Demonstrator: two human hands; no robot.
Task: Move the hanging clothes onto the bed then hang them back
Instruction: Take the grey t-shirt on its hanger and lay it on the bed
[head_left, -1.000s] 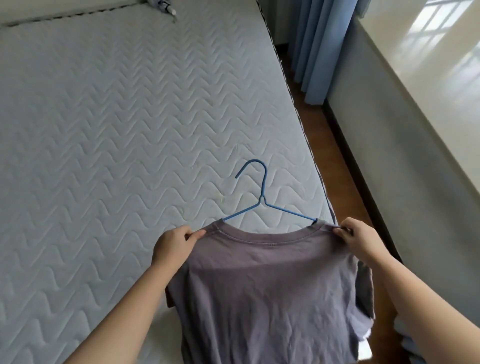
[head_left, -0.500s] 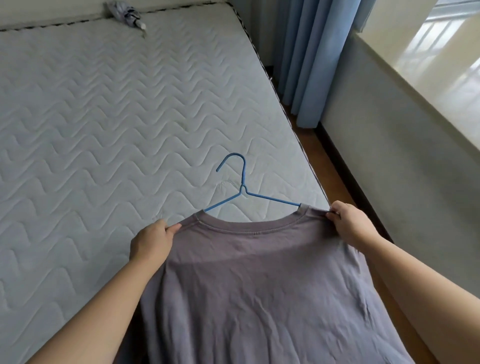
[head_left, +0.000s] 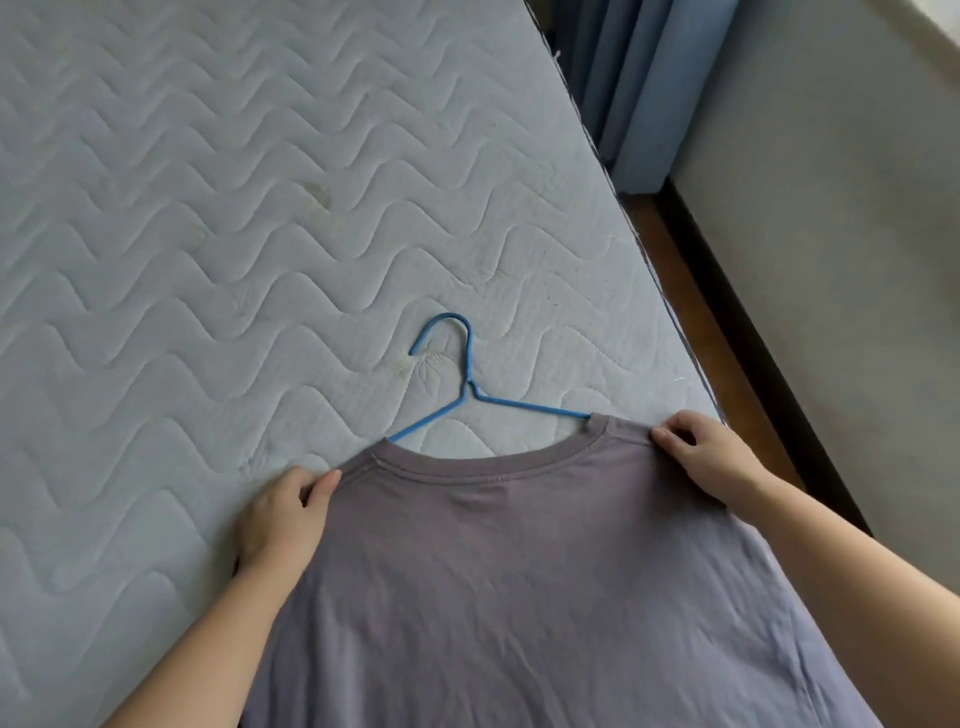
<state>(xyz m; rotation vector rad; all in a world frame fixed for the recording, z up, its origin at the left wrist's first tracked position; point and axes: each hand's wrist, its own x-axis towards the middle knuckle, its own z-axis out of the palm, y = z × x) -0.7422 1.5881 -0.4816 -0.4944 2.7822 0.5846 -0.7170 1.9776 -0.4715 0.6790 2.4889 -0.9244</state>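
Note:
A grey-purple T-shirt (head_left: 519, 571) on a blue wire hanger (head_left: 470, 387) lies spread on the quilted bed (head_left: 208, 234), collar pointing away from me. The hanger's hook and neck stick out of the collar and rest on the mattress. My left hand (head_left: 285, 512) pinches the shirt's left shoulder. My right hand (head_left: 701, 457) pinches the right shoulder near the bed's right edge. The shirt's lower part runs out of view at the bottom.
To the right of the bed runs a narrow strip of brown floor (head_left: 691, 312), then a dark skirting and a grey wall (head_left: 831, 234). Blue curtains (head_left: 639, 93) hang at the top right.
Both hands have lowered the shirt and hanger forward onto the mattress, and the shirt now lies flatter. My view has tilted down, closer to the bed.

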